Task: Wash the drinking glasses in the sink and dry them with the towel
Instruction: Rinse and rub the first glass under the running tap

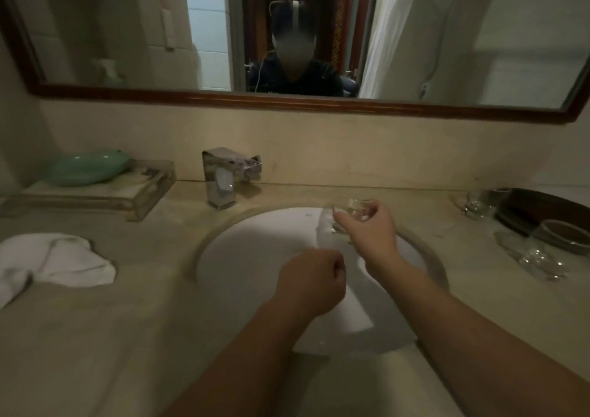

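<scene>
The small clear drinking glass (pixel 348 213) sits right of centre, pinched in the curled fingers of the right hand (pixel 367 230) above the round white sink basin (pixel 252 250); it looks blurred, perhaps tilted; the left hand (pixel 311 281) is fisted just below it, and whether it grips the white cloth (pixel 352 316) I cannot tell.

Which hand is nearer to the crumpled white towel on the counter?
Left. The left hand is fisted over the sink, right of the towel. The right hand is farther right, gripping a glass near the back rim.
</scene>
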The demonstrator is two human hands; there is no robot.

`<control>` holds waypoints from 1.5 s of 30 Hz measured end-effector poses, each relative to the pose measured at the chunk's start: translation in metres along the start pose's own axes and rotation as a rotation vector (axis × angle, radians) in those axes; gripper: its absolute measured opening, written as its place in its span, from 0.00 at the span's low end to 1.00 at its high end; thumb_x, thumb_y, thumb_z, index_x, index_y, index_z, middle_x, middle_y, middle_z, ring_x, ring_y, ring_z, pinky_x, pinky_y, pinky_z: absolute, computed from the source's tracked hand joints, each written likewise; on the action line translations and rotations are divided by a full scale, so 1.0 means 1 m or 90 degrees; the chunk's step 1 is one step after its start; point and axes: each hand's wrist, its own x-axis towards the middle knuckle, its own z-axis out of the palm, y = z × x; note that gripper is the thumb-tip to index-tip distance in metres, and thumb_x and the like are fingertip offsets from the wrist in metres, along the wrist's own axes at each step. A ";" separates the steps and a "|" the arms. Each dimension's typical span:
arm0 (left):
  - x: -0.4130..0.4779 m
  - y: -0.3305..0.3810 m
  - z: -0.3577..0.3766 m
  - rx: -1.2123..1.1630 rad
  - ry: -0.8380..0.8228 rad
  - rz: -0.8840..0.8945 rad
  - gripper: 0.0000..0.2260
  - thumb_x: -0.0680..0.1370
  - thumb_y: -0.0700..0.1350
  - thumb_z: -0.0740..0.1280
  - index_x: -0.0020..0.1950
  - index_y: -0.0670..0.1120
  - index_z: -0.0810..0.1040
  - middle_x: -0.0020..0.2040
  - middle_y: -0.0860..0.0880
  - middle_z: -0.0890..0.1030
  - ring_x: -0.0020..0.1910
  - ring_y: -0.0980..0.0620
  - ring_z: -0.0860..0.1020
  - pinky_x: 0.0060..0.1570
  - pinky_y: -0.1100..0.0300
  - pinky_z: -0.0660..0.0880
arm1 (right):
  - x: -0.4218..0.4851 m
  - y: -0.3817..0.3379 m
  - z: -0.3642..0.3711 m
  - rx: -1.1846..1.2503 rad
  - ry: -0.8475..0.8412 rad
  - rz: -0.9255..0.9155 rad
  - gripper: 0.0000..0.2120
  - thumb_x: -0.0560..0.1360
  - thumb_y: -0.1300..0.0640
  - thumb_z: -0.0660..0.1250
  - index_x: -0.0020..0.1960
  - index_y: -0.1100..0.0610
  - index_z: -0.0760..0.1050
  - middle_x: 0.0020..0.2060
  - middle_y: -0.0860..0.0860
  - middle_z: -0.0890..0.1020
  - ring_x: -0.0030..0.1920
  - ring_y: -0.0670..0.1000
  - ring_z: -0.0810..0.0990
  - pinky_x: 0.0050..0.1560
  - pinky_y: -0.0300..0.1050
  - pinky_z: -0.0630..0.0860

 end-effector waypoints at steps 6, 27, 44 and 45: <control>0.011 -0.027 -0.006 -0.138 0.147 -0.154 0.05 0.80 0.49 0.62 0.48 0.52 0.77 0.42 0.54 0.81 0.40 0.56 0.80 0.45 0.52 0.81 | -0.034 -0.009 0.019 0.024 -0.114 -0.001 0.26 0.66 0.56 0.81 0.57 0.51 0.72 0.48 0.48 0.82 0.47 0.49 0.84 0.45 0.46 0.83; 0.048 -0.112 -0.026 -0.746 0.298 -0.217 0.29 0.68 0.34 0.80 0.63 0.51 0.73 0.57 0.44 0.82 0.44 0.49 0.83 0.37 0.55 0.77 | 0.035 -0.034 0.139 0.104 -0.225 -0.076 0.11 0.79 0.57 0.70 0.62 0.55 0.81 0.50 0.55 0.86 0.37 0.46 0.84 0.39 0.42 0.82; 0.058 -0.122 -0.029 -0.749 0.327 -0.220 0.30 0.70 0.36 0.81 0.67 0.52 0.73 0.59 0.52 0.80 0.48 0.59 0.81 0.36 0.58 0.83 | 0.082 -0.042 0.199 -0.004 -0.146 -0.148 0.05 0.75 0.62 0.72 0.47 0.57 0.87 0.39 0.49 0.88 0.44 0.49 0.86 0.48 0.53 0.84; 0.059 -0.123 -0.029 -0.746 0.331 -0.221 0.31 0.70 0.36 0.81 0.67 0.52 0.73 0.60 0.51 0.80 0.50 0.56 0.82 0.36 0.59 0.83 | 0.083 -0.042 0.201 -0.011 -0.135 -0.139 0.05 0.75 0.62 0.71 0.46 0.57 0.87 0.38 0.48 0.87 0.44 0.50 0.86 0.48 0.54 0.84</control>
